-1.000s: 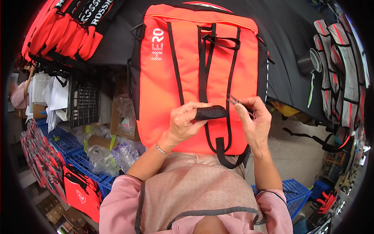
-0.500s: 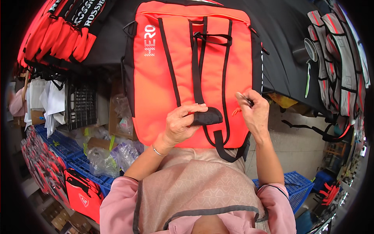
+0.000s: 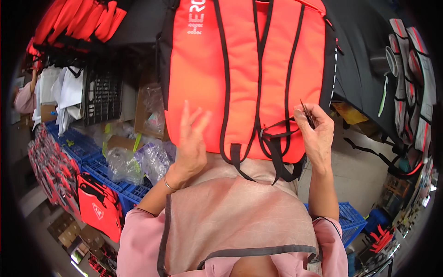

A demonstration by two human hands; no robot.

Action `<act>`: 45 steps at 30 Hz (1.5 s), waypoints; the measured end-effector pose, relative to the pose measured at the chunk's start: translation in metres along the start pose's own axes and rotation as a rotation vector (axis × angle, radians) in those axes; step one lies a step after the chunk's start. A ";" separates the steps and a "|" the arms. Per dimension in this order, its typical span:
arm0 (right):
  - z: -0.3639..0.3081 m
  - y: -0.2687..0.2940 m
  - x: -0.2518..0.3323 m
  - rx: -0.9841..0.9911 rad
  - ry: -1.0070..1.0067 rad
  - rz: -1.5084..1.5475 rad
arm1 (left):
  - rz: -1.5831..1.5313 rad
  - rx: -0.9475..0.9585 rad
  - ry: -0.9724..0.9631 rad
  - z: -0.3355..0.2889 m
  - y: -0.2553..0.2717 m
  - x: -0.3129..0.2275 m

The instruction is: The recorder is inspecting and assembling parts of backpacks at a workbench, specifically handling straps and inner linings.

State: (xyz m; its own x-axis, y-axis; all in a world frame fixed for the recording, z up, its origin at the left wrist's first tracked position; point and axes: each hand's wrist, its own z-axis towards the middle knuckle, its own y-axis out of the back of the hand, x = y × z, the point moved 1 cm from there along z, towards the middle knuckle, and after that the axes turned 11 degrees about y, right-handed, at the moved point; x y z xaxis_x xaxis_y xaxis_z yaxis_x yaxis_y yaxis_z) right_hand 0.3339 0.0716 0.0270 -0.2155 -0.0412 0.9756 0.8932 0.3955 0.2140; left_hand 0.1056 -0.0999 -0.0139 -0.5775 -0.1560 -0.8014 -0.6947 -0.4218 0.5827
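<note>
A bright orange-red backpack point(image 3: 194, 83) with black sides lies with its strap side up, its lower edge close to my lap. Two padded shoulder straps point(image 3: 242, 69) with black edging run down it, and black webbing point(image 3: 277, 157) hangs over the bottom edge. My left hand point(image 3: 191, 143) is open above the lower left of the bag, its spread fingers smeared by motion and nothing in them. By the bag's lower right side, my right hand point(image 3: 318, 131) closes round small dark thread snips point(image 3: 308, 115), their points showing above the fingers.
A black-covered table point(image 3: 353, 60) extends beyond the bag. Red bags point(image 3: 78, 21) are piled at the far left, above a black crate point(image 3: 102, 94). Blue crates point(image 3: 87, 159) with plastic bags point(image 3: 124, 166) stand left. Grey strap pieces point(image 3: 408, 78) hang at right, near a blue crate point(image 3: 350, 221).
My left hand has let go of the black padded strap end and moved left, opening. Both shoulder straps now lie down along the bag. My right hand keeps the snips.
</note>
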 end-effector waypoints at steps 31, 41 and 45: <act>-0.062 -0.021 0.021 0.161 0.723 -0.892 | -0.862 0.610 0.837 -0.005 -0.021 -0.049; -0.060 -0.030 0.023 0.155 0.724 -0.866 | -0.839 0.558 0.834 -0.006 -0.025 -0.049; -0.059 -0.032 0.023 0.158 0.730 -0.875 | -0.839 0.565 0.818 -0.007 -0.025 -0.046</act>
State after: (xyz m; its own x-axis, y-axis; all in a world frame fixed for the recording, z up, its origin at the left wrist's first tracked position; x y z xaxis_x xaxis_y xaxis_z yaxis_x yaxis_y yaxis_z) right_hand 0.3238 0.0033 0.0452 -0.4115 -0.8598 0.3024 0.4797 0.0778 0.8740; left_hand 0.1523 -0.0885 0.0070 0.4068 -0.6101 -0.6799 -0.9133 -0.2543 -0.3183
